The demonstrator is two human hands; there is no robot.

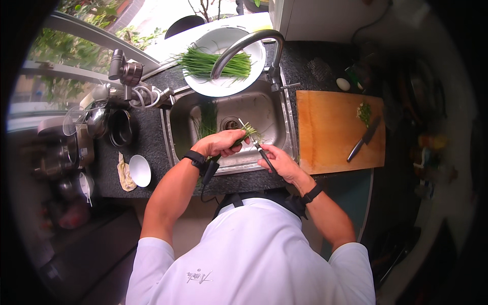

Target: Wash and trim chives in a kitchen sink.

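My left hand (pixel 223 143) grips a bunch of green chives (pixel 249 130) over the steel sink (pixel 267 108), their pale stem ends pointing right. In my right hand (pixel 282 162) is a small black-handled tool (pixel 264 155), perhaps a paring knife or peeler; its tip is beside the stem ends. Whether it touches them I cannot tell. More chives (pixel 208 116) lie in the left part of the sink, partly hidden by my left hand and wrist. A white basin (pixel 213 89) at the back of the sink holds a large pile of long chives (pixel 236 65).
The curved faucet (pixel 253 36) arches over the basin. At right, a wooden cutting board (pixel 324 129) bears a kitchen knife (pixel 364 139) and chopped greens (pixel 364 112); an egg (pixel 343 84) sits behind it. Left are a white bowl (pixel 140 170), a cloth (pixel 125 173) and a dark pot (pixel 120 127).
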